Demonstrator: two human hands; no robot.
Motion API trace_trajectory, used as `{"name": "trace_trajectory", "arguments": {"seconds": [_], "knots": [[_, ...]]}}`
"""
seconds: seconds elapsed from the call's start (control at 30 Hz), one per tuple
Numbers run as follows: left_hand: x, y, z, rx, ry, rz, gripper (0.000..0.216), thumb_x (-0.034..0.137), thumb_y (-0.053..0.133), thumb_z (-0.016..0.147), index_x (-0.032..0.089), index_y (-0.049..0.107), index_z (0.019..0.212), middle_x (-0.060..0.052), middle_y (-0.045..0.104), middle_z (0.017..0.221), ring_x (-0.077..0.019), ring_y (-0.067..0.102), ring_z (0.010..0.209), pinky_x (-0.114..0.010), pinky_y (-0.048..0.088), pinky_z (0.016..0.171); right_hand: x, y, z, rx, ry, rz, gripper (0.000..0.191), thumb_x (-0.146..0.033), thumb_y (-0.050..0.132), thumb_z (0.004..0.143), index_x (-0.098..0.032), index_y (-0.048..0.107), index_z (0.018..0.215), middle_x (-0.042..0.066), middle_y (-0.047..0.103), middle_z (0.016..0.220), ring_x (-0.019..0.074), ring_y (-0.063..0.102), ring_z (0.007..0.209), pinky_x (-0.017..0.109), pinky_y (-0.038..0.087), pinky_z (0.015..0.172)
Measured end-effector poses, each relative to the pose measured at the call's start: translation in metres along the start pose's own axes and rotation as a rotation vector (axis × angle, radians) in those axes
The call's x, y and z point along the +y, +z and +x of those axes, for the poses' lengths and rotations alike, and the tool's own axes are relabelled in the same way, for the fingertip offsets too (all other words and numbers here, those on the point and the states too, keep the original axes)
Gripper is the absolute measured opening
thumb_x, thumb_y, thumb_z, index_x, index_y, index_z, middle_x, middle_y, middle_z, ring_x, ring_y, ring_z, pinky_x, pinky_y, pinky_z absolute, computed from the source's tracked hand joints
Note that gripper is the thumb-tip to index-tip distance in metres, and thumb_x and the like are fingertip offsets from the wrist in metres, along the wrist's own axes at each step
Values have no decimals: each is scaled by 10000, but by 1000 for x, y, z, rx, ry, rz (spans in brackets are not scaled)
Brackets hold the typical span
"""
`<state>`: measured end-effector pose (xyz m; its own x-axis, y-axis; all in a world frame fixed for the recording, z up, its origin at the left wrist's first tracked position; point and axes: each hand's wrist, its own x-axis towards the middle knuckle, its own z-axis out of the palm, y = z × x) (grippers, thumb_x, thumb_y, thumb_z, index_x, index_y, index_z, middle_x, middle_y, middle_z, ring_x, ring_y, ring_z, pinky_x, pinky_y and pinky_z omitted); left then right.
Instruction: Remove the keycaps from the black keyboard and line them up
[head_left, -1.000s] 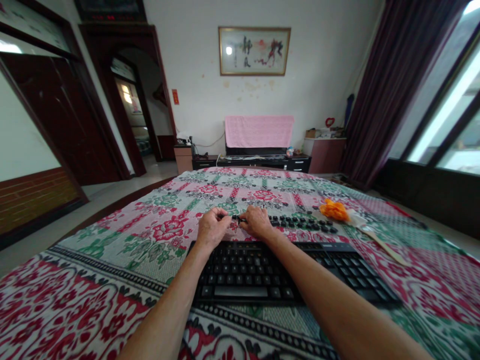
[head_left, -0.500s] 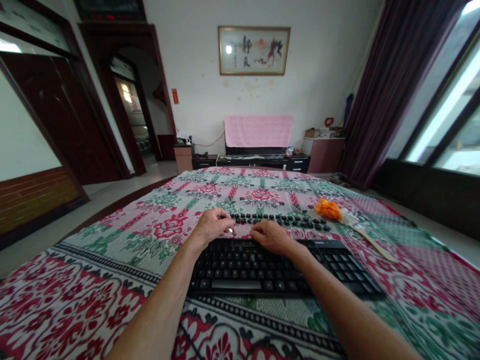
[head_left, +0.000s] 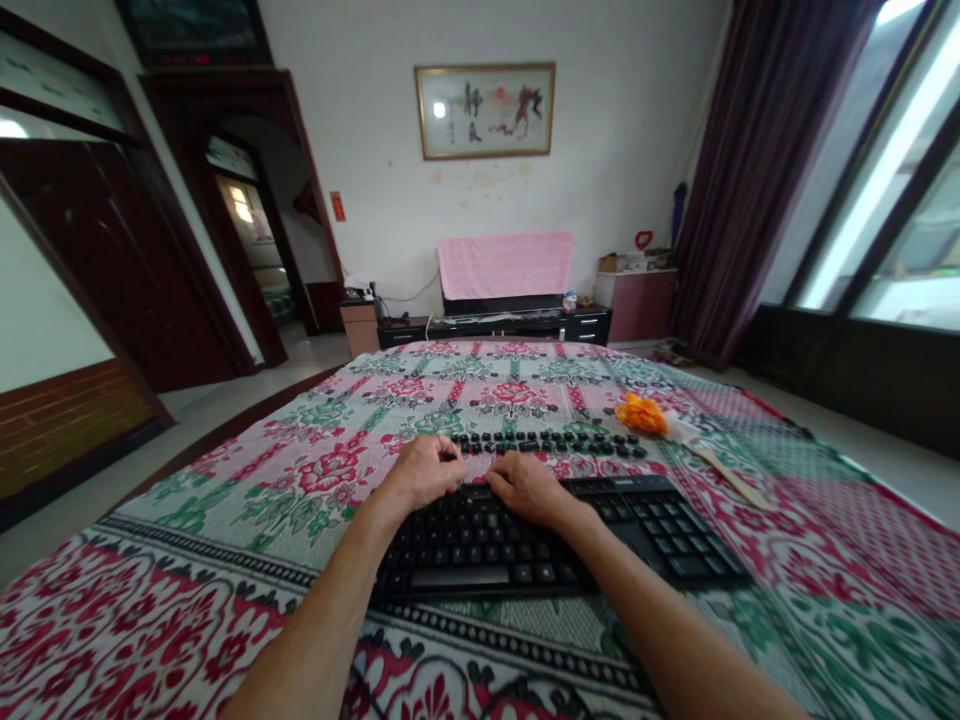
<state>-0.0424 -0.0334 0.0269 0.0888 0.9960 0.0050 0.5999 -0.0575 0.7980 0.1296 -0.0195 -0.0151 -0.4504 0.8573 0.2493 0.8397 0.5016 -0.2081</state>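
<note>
A black keyboard lies on a table covered with a red and green floral cloth. Both hands rest over its upper left keys. My left hand is curled at the top edge, fingers pinched on something small I cannot make out. My right hand lies close beside it, fingers bent down onto the top key rows. Just beyond the keyboard, loose black keycaps sit in rows on the cloth.
An orange cloth and a pale stick-like tool lie at the right of the keycaps. Past the table stand a low black cabinet with a pink cover, a doorway on the left and dark curtains on the right.
Both hands have come back from the loose keycaps to the keyboard's top left keys. The view has shifted slightly to the right and down.
</note>
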Motion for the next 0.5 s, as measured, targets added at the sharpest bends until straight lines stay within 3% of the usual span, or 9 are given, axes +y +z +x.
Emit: {"name": "trace_trajectory", "arguments": {"seconds": [0.23,0.5], "knots": [[15,8,-9,84,67,259,129,224,527,610,168,625,674,7,556,446,-124,512,455,-210,343,473,2,2,1,-16,-1,15,365,-305,364,838,-145,656,687,73,649,670,129,549,598,217,313,565],[23,15,-14,114,97,266,149,204,509,646,164,652,638,10,514,416,-122,504,484,-206,343,505,-2,-1,0,-46,54,47,374,-339,366,836,-144,660,713,78,657,684,134,568,598,214,315,530]]}}
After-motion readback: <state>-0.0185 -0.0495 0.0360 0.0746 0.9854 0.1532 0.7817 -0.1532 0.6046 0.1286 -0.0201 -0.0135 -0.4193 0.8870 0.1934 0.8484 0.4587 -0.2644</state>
